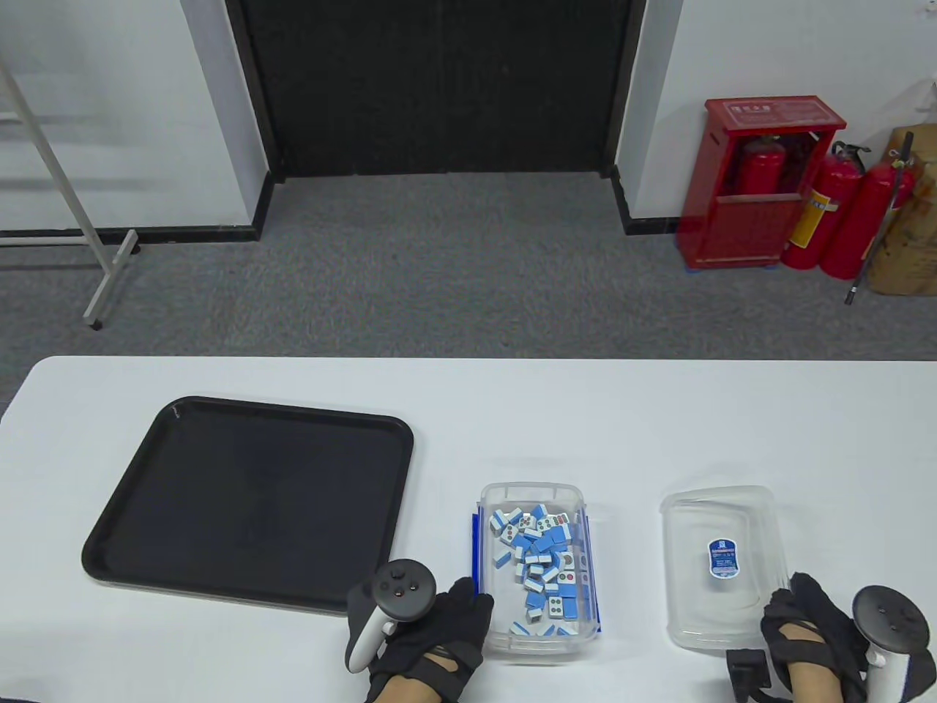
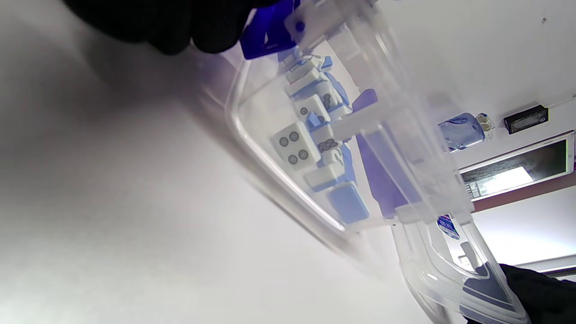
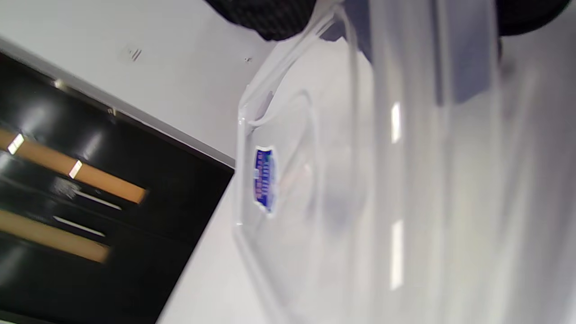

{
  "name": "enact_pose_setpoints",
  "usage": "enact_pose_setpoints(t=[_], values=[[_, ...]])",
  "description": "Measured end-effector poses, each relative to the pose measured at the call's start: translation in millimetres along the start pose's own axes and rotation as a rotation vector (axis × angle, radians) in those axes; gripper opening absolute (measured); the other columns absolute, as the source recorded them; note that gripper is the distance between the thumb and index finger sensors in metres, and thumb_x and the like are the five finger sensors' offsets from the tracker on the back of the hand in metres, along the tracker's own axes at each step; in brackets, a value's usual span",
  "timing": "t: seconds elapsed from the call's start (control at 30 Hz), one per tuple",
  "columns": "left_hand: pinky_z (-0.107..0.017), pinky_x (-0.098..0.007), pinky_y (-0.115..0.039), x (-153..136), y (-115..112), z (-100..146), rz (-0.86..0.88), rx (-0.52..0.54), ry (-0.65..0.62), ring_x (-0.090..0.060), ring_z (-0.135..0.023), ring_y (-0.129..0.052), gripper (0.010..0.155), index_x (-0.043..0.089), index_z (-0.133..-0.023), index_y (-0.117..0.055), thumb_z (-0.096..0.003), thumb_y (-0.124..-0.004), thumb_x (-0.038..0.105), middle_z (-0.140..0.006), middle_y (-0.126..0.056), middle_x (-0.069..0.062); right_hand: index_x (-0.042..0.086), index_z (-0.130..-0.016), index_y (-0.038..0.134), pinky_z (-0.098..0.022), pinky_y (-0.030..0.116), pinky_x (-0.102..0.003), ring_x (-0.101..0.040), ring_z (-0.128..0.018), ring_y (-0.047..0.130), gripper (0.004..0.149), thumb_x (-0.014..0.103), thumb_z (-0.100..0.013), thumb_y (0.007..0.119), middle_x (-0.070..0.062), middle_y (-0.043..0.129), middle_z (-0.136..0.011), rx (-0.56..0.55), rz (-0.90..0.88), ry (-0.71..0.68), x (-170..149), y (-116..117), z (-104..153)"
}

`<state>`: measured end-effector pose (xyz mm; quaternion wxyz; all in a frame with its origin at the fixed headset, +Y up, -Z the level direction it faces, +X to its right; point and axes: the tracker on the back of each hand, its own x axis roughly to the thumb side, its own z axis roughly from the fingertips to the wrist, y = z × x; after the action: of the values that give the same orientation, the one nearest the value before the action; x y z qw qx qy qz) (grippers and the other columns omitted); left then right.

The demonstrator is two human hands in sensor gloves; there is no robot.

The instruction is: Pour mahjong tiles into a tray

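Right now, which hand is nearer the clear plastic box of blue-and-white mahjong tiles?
Left. The left hand sits right against the clear plastic box, at its near-left corner. The right hand is further right, at the clear lid.

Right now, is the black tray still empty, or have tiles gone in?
Empty. The black tray shows only bare surface; the mahjong tiles all sit in the clear box beside it.

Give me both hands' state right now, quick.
Left hand: at the box near corner; grip cannot be told.
Right hand: fingers on the lid near edge; whether it grips cannot be told.
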<state>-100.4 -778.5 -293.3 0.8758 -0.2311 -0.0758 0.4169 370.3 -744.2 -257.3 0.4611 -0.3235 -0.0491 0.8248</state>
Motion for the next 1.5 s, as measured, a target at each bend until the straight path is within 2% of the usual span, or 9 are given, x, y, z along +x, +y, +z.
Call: enact_pose_setpoints(t=[0.23, 0.53, 0.67, 0.87, 1.1, 1.2, 1.3, 1.33, 1.5], values=[[-0.042, -0.051, -0.072, 1.6, -2.6, 0.6, -0.029, 0.005, -0.002, -0.049, -0.068, -0.076, 0.072, 0.004, -0.107, -0.046, -0.0553, -0.058, 0.052, -0.093, -0.068, -0.027, -0.007, -0.094, 0.054, -0.052, 0.053, -0.074, -0.057, -0.057, 0.078, 0.060, 0.015, -0.040, 0.069, -0.040, 0.064, -0.082, -0.019, 0.099, 0.040, -8.9, 7.9, -6.5], [-0.043, -0.052, -0.071, 0.8, -3.6, 2.4, -0.030, -0.006, -0.011, -0.049, -0.070, -0.075, 0.072, 0.005, -0.107, -0.045, -0.0553, -0.058, 0.052, -0.094, -0.066, -0.027, -0.004, -0.095, 0.054, -0.056, 0.050, -0.074, -0.057, -0.063, 0.075, 0.063, 0.022, -0.041, 0.075, -0.038, 0.063, -0.085, -0.046, 0.290, -0.024, 13.2, 11.9, 2.1], [-0.043, -0.052, -0.071, 2.5, -4.8, 2.8, -0.063, 0.001, -0.022, -0.049, -0.069, -0.075, 0.072, 0.004, -0.107, -0.045, -0.0551, -0.058, 0.052, -0.094, -0.066, -0.027, -0.003, -0.097, 0.051, -0.057, 0.043, -0.078, -0.063, -0.072, 0.068, 0.070, 0.038, -0.044, 0.072, -0.039, 0.056, -0.091, -0.065, 0.331, -0.161, 35.8, 18.4, 14.5], [-0.043, -0.052, -0.071, 3.5, -6.0, 2.8, -0.092, 0.007, -0.031, -0.049, -0.068, -0.076, 0.073, 0.004, -0.107, -0.044, -0.0548, -0.057, 0.053, -0.093, -0.066, -0.027, 0.002, -0.101, 0.045, -0.059, 0.038, -0.078, -0.065, -0.083, 0.056, 0.076, 0.048, -0.045, 0.067, -0.035, 0.044, -0.102, 0.114, 0.423, -0.421, 71.2, 60.7, 36.7], [-0.042, -0.054, -0.072, 7.3, -2.5, 1.9, -0.114, -0.016, -0.012, -0.051, -0.068, -0.077, 0.073, 0.003, -0.107, -0.045, -0.0548, -0.057, 0.053, -0.093, -0.068, -0.028, 0.004, -0.102, 0.044, -0.060, 0.035, -0.076, -0.063, -0.087, 0.051, 0.073, 0.046, -0.046, 0.066, -0.031, 0.037, -0.105, 0.287, 0.466, -0.526, 81.7, 104.0, 50.0], [-0.037, -0.053, -0.074, 14.4, 3.8, 3.7, -0.114, 0.058, -0.052, -0.054, -0.064, -0.080, 0.073, 0.003, -0.107, -0.045, -0.0549, -0.057, 0.053, -0.092, -0.067, -0.032, 0.004, -0.102, 0.044, -0.060, 0.035, -0.076, -0.062, -0.087, 0.051, 0.073, 0.046, -0.046, 0.065, -0.032, 0.036, -0.105, 0.325, 0.447, -0.550, 83.9, 109.5, 53.1], [-0.027, -0.045, -0.079, 32.0, 16.8, 8.2, -0.315, 0.331, -0.149, -0.042, -0.051, -0.091, 0.074, 0.005, -0.105, -0.049, -0.0532, -0.061, 0.056, -0.087, -0.075, -0.026, 0.004, -0.102, 0.044, -0.060, 0.035, -0.076, -0.062, -0.087, 0.051, 0.073, 0.046, -0.046, 0.066, -0.032, 0.036, -0.104, 0.341, 0.386, -0.557, 84.7, 108.0, 53.9], [-0.024, -0.042, -0.081, 35.7, 19.9, 6.9, -0.406, 0.347, -0.118, -0.038, -0.047, -0.095, 0.075, 0.004, -0.103, -0.053, -0.0529, -0.061, 0.059, -0.083, -0.081, -0.024, 0.004, -0.102, 0.044, -0.060, 0.035, -0.076, -0.062, -0.086, 0.051, 0.073, 0.046, -0.046, 0.066, -0.032, 0.036, -0.104, 0.338, 0.370, -0.554, 84.2, 106.2, 54.0], [-0.017, -0.042, -0.084, 36.7, 18.0, -17.1, -0.310, 0.094, 0.123, -0.037, -0.036, -0.101, 0.084, -0.007, -0.093, -0.064, -0.0520, -0.063, 0.066, -0.069, -0.089, -0.025, 0.003, -0.102, 0.045, -0.060, 0.035, -0.076, -0.062, -0.086, 0.051, 0.073, 0.046, -0.046, 0.066, -0.034, 0.037, -0.103, 0.356, 0.323, -0.544, 81.1, 100.2, 51.6]])
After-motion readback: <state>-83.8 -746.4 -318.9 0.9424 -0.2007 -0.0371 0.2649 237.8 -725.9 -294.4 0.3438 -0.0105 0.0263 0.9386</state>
